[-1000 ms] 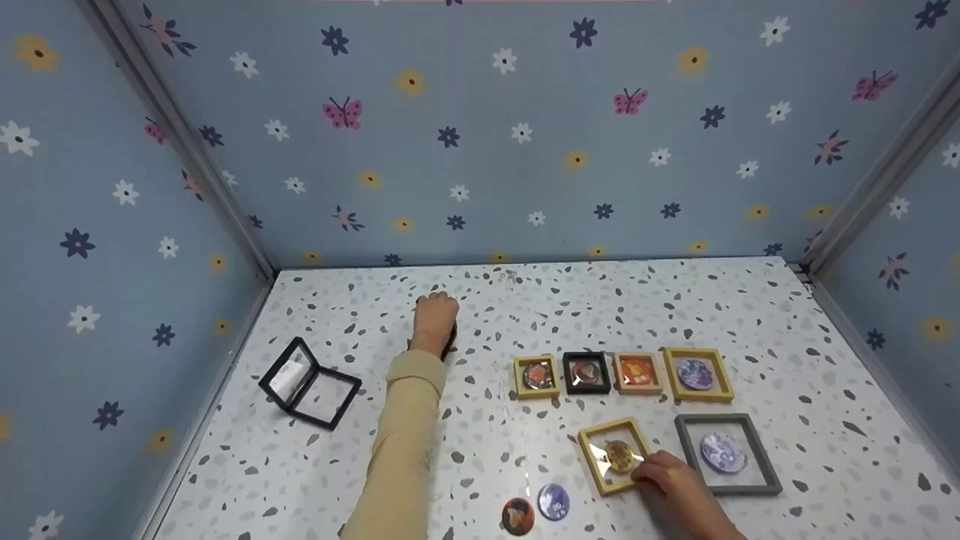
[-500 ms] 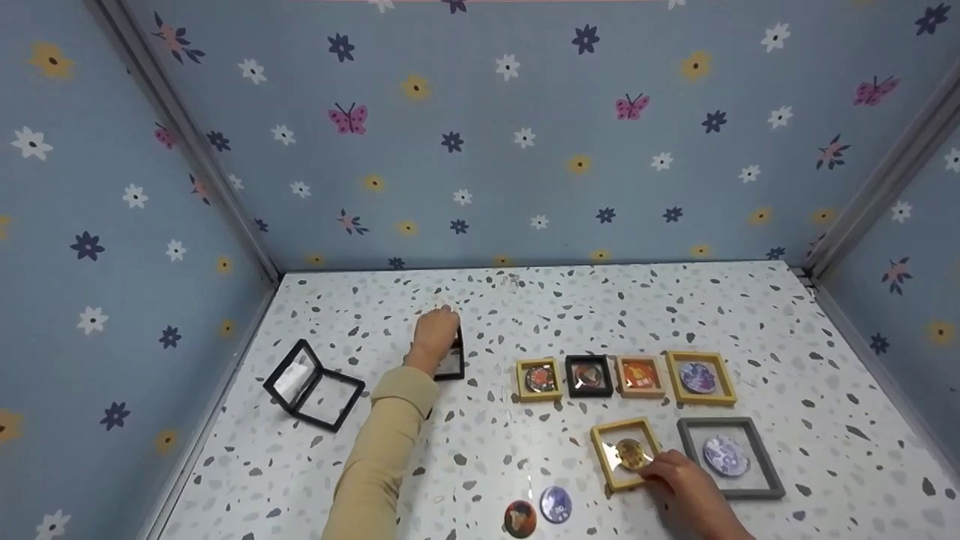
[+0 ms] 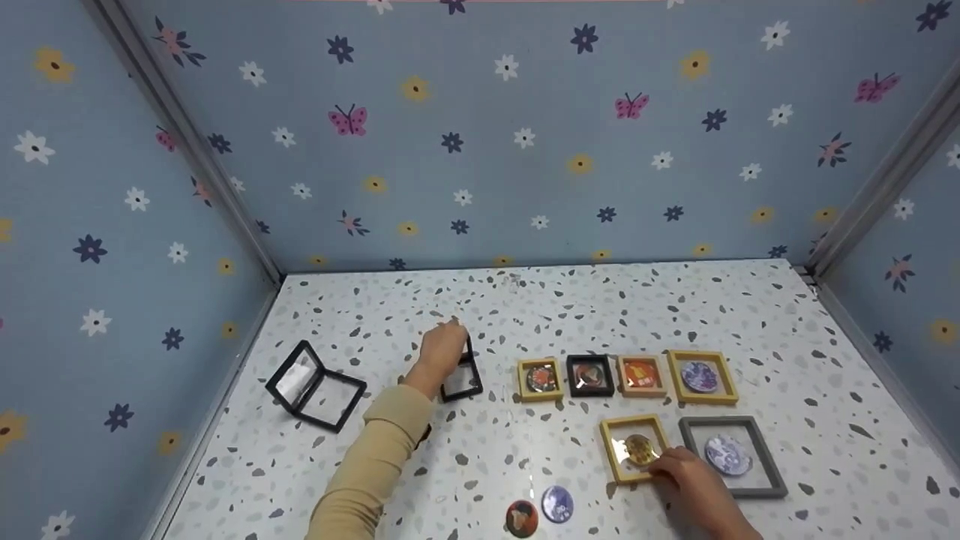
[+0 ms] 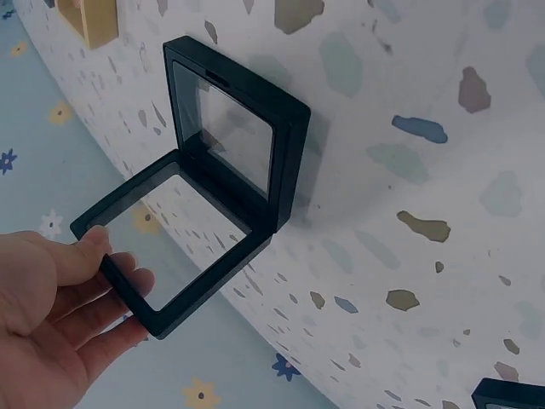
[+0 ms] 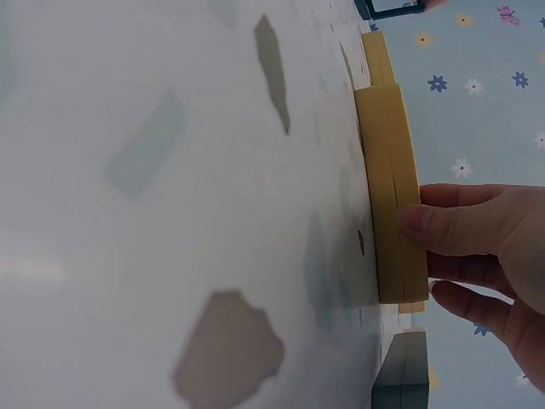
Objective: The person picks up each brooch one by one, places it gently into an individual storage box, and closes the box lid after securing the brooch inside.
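My left hand (image 3: 442, 351) grips one half of a black hinged display frame (image 4: 217, 283) between thumb and fingers. The frame stands spread wide at its hinge, its other half against the table in the left wrist view. In the head view the hand covers much of this black frame (image 3: 461, 381). Over on the right, my right hand (image 3: 694, 484) pinches the lower right corner of a yellow display frame (image 3: 613, 454). A round gold-brown badge (image 3: 641, 448) sits behind its clear film. From the side, the right wrist view shows this yellow frame (image 5: 392, 187) closed.
Another black frame (image 3: 311, 390) lies unfolded at left. Several small frames with badges, including an orange one (image 3: 642, 375), form a row behind my right hand. A grey frame (image 3: 766, 454) lies beside it. Two loose badges, red (image 3: 522, 518) and purple (image 3: 557, 504), lie at the front.
My left hand has come toward me and slightly right, and more of its black frame now shows, spread at the hinge. My right hand has shifted the yellow frame right, toward the grey one.
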Tool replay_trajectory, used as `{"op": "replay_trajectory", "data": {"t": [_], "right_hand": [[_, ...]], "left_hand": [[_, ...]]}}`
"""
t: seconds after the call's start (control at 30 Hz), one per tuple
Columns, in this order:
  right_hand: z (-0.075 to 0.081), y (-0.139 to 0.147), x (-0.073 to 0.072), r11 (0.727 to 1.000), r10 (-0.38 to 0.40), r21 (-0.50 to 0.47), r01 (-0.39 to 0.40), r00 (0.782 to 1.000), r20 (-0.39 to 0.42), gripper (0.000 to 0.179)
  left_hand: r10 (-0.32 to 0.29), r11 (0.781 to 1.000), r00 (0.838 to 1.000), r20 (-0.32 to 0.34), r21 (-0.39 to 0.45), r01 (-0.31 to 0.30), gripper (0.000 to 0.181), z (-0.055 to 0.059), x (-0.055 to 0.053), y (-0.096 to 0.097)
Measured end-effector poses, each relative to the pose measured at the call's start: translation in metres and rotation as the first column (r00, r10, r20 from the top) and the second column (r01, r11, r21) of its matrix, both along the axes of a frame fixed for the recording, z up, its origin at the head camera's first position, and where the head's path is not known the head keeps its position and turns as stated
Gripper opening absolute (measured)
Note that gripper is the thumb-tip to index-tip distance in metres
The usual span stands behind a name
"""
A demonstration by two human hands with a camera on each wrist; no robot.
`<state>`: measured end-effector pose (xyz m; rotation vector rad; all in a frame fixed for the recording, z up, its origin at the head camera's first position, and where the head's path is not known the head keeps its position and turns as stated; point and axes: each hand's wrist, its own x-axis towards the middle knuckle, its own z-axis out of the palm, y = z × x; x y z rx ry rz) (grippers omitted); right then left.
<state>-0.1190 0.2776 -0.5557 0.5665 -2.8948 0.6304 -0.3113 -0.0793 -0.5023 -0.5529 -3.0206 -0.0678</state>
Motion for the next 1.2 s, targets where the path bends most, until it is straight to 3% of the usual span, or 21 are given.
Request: {"op": "replay_trajectory", "data": {"t": [0.17,0.3,0.5,1.0,1.2], "right_hand": [[0.005,-0.002,-0.001,0.996,-0.084,0.016,0.083,0.993,0.088,0.016],[0.007,-0.005,-0.003,0.985,-0.173,0.041,0.168,0.966,0.194,0.017],[0.010,-0.005,-0.006,0.979,-0.203,0.077,0.189,0.949,0.242,0.016],[0.011,0.001,-0.008,0.981,-0.187,0.091,0.173,0.967,0.175,0.015],[0.011,0.005,-0.008,0.989,-0.141,0.070,0.134,0.983,0.119,0.015]], "left_hand": [[0.004,1.000,1.000,0.014,0.021,-0.004,0.009,0.003,0.012,0.004],[-0.001,0.999,1.000,0.015,0.037,0.000,0.007,0.005,0.020,0.007],[-0.015,0.998,0.999,0.041,0.068,0.013,0.005,0.008,0.031,0.009],[-0.051,0.992,0.998,0.031,0.117,0.047,0.011,0.013,0.059,0.019],[-0.059,0.991,0.997,0.045,0.122,0.054,0.013,0.013,0.068,0.025]]}}
